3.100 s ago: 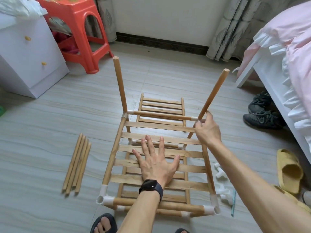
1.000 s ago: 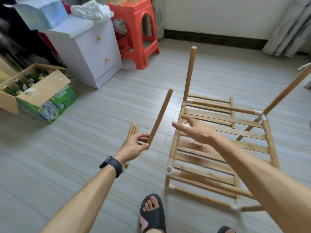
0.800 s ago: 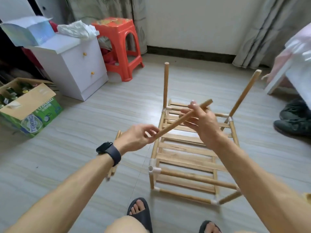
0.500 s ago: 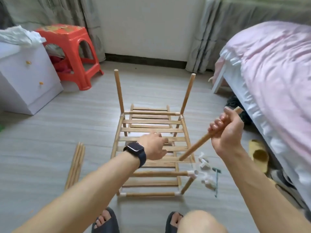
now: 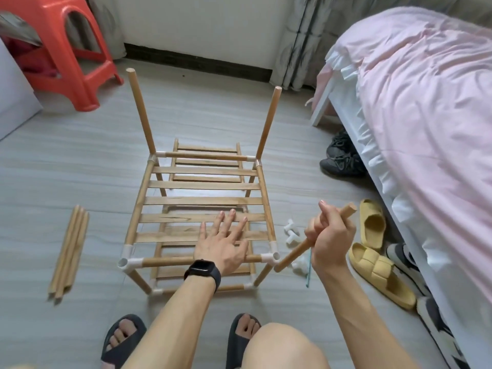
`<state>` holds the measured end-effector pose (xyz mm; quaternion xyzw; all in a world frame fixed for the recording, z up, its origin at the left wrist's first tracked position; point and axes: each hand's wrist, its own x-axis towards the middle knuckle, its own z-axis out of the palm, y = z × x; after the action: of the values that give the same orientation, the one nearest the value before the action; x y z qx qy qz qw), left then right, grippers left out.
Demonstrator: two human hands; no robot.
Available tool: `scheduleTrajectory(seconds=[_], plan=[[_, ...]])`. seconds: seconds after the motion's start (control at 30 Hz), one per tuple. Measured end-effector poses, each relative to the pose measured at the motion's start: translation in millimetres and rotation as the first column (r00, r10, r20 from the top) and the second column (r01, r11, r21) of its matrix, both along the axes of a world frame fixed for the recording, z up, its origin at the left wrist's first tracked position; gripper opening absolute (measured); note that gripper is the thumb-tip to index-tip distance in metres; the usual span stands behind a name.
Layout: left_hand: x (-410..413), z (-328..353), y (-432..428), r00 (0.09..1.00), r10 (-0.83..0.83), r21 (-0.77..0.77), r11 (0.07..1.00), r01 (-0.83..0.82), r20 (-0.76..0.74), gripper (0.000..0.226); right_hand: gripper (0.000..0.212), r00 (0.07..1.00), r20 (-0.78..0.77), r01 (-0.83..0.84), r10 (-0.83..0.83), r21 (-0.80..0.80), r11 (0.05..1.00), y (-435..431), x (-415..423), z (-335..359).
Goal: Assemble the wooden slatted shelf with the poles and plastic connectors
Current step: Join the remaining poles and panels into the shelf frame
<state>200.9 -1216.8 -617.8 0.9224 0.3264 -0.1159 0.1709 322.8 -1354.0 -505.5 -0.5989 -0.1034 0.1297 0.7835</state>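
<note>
The slatted shelf stands mid-floor; the left hand lies flat on its slats, grip apart; at 4 o'clock the right hand has its grip clamped on a pole, beside white connectors

Shelf: pale tan wood slats; corner connectors white. Spare poles: same tan. Floor: grey, faint streaked grain. Stool: orange-red. Bed cover: pale pink, white frill. Slippers: yellow. Watch: black.
</note>
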Motion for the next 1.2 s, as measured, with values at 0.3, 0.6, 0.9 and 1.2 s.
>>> scheduleTrajectory(seconds=[0.3,0.6,0.9,1.2], plan=[[2,-2,0,1.000,0.004,-0.016,1.000,-0.004,0.001,0.060,0.055,0.998,-0.066,0.006,0.003,0.138,0.990,-2,13,20],[2,-5,0,1.000,-0.005,-0.004,1.000,0.005,-0.009,0.060,0.054,0.998,-0.057,-0.007,0.014,0.121,0.993,12,25,18],[2,-6,0,1.000,0.009,0.012,1.000,-0.009,-0.005,0.060,0.053,0.996,-0.072,-0.054,0.058,0.066,0.996,30,40,15],[3,-7,1,1.000,0.004,0.014,1.000,-0.004,-0.008,0.061,0.046,0.997,-0.003,-0.077,0.077,-0.011,0.997,58,42,10]])
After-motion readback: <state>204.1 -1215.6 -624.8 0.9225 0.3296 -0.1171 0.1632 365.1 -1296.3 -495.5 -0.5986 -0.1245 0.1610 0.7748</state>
